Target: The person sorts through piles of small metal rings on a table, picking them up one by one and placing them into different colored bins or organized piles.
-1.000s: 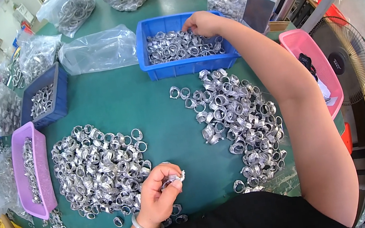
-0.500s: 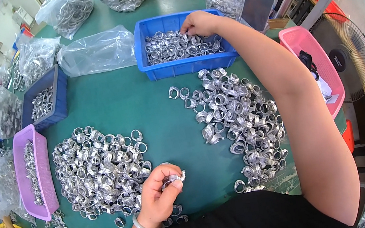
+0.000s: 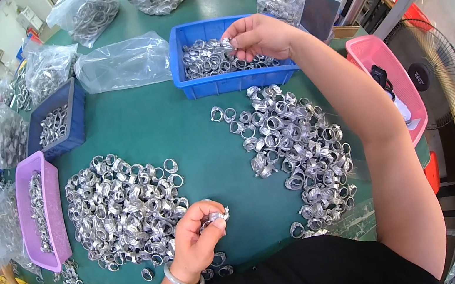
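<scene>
2 bare hands work at a green table [image 3: 197, 141]. The left hand [image 3: 198, 239] is curled low near the front edge, thumb and fingers gripping silver rings [image 3: 225, 213]; at least 1 peeks out past the thumb, but how many sit behind the fingers cannot be told. The right hand [image 3: 258, 36] reaches over the blue bin [image 3: 213, 86], thumb and index finger pinched together on what looks like 1 ring, partly hidden by the fingertips, just above the many rings lying inside. With pieces this tangled, a light pinch on the band and a straight lift should serve best, so that no neighbour hooks on and comes along. The right arm [image 3: 384, 135] stretches past the right heap [image 3: 300, 148], so the elbow is better kept high, clear of the loose pieces. The left grip should be firm enough to stop anything slipping, yet gentle enough to spare thin bands. Its bracelet [image 3: 183, 280] and wrist sit just beside the left heap [image 3: 125, 211], so small wrist movements would be safest there. The 2 heaps lie well apart, and keeping that gap would avoid mixing them.
</scene>
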Motion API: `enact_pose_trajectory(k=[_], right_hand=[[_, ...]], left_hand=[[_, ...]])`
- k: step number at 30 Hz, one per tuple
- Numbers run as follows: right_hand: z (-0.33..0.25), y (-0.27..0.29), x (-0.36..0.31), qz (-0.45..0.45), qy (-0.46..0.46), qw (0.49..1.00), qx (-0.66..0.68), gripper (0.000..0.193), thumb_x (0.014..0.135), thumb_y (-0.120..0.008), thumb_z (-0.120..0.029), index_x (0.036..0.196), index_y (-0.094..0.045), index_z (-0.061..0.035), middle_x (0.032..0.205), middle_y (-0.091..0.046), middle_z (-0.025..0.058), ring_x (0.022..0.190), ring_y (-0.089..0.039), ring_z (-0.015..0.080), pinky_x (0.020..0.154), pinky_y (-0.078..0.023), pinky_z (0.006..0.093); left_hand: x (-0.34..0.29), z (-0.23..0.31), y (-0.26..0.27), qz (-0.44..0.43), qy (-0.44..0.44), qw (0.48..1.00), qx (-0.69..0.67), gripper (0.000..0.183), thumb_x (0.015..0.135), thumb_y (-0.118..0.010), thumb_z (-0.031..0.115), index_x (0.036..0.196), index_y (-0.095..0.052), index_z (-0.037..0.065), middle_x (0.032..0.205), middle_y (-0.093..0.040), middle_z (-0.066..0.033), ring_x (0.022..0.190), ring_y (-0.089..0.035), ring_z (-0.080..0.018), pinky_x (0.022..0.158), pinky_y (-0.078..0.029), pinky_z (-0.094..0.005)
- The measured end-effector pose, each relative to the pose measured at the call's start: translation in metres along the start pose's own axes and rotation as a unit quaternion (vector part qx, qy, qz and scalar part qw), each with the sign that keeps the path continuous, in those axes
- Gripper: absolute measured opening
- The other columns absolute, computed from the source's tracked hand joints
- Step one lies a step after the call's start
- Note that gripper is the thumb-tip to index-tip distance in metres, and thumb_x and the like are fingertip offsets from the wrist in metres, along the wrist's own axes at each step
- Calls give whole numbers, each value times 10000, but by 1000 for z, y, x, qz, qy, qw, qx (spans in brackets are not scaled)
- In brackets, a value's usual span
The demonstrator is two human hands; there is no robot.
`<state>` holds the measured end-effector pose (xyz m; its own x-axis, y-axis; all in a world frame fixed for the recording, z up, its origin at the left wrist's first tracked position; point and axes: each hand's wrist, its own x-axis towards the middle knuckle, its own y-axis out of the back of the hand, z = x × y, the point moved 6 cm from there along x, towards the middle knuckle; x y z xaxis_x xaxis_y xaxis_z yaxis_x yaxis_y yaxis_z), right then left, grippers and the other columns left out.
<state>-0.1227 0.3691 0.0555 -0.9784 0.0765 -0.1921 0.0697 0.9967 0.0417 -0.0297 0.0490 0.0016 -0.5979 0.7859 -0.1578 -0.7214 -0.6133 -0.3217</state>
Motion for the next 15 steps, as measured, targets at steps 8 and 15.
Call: enact_pose_trajectory(k=[8,15], right_hand=[[2,-34,-27,-38,30,988,149,137,839,-560,-29,971,-571,6,812,-628,93,643,-610,124,541,-488,225],[-3,-42,-32,9,28,993,115,113,835,-569,-33,944,-578,-4,790,-624,85,633,-604,123,538,-485,224]], left_hand=[[-1,0,-1,2,8,1000,-1,35,835,-490,37,868,-492,26,873,-534,-80,591,-447,-64,495,-356,-182],[-1,-1,-1,-2,5,1000,-6,33,837,-491,37,869,-489,30,870,-532,-81,592,-445,-64,501,-356,-181]])
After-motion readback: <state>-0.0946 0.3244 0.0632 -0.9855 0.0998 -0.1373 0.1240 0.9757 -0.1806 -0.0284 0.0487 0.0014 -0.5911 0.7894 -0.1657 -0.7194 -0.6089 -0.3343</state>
